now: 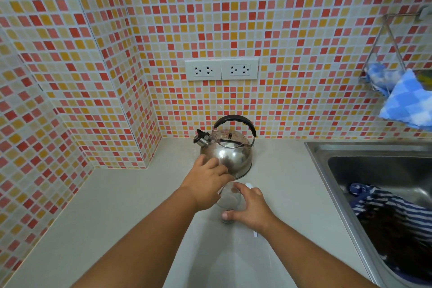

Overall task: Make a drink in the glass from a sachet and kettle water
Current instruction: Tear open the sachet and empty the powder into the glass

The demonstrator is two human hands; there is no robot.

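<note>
Mosaic tiles in red, pink, yellow and cream cover the walls, and 2 white double sockets [221,69] sit in the back wall above a pale grey surface [131,196]. On that surface, close to the back wall, stands a steel kettle [230,155], upright, its black handle [236,120] arching over the lid and its capped spout [201,139] pointing left and a little toward the wall.

Just in front of the kettle is a clear glass [229,201], standing upright with its long axis vertical and its open mouth facing up; whether anything is in it is hard to make out.

The left hand [205,184] reaches forward over the near left of the glass, fingers loosely spread and curled down, their tips lying against the lower left of the kettle's body. It holds nothing that I can see. The right hand [249,209] curves round the right side of the glass, thumb low against its near wall and fingers bent round the far rim, gripping it lightly. A thin white strip [255,233] shows on the surface beside the right wrist; what it is I cannot tell.

To the right lies a steel sink [327,161] with a blue-striped cloth [383,208] in it, and a blue checked cloth [409,103] hangs from a wire rack [388,37] on the wall.
</note>
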